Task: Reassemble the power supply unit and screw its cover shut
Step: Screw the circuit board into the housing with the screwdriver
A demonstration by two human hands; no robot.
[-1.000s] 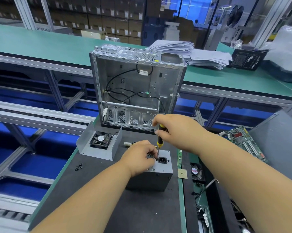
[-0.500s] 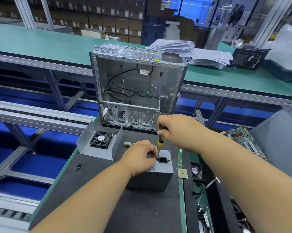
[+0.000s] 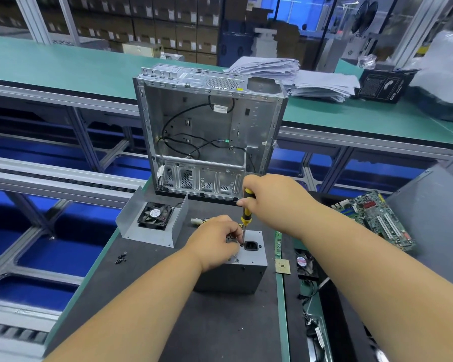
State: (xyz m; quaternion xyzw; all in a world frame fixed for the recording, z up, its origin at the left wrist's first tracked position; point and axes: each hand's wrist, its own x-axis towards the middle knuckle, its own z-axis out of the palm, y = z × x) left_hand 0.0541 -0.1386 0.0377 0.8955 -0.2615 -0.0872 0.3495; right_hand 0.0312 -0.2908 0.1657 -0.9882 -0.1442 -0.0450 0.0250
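Little has shifted since the earlier frames: the right hand [image 3: 269, 202] is still curled round the yellow-and-black screwdriver [image 3: 247, 212], whose tip is held at the power supply unit [image 3: 242, 267] on the dark mat [image 3: 168, 309]. The left hand [image 3: 215, 241] is curled on the unit's top beside the tip. A fan [image 3: 156, 215] is seen inside the folded metal cover [image 3: 152, 220]. Cables are seen hanging inside the open computer case [image 3: 209, 131] behind. Loose screws [image 3: 121, 257] lie nearby.

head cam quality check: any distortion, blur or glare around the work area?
Head view: wide-angle bowing curves the green bench edge and rails; the grey metal power supply box, yellow-and-black screwdriver and both hands (left hand, right hand) read sharp; frame edges smear; even overhead light, no strong glare, soft shadows.
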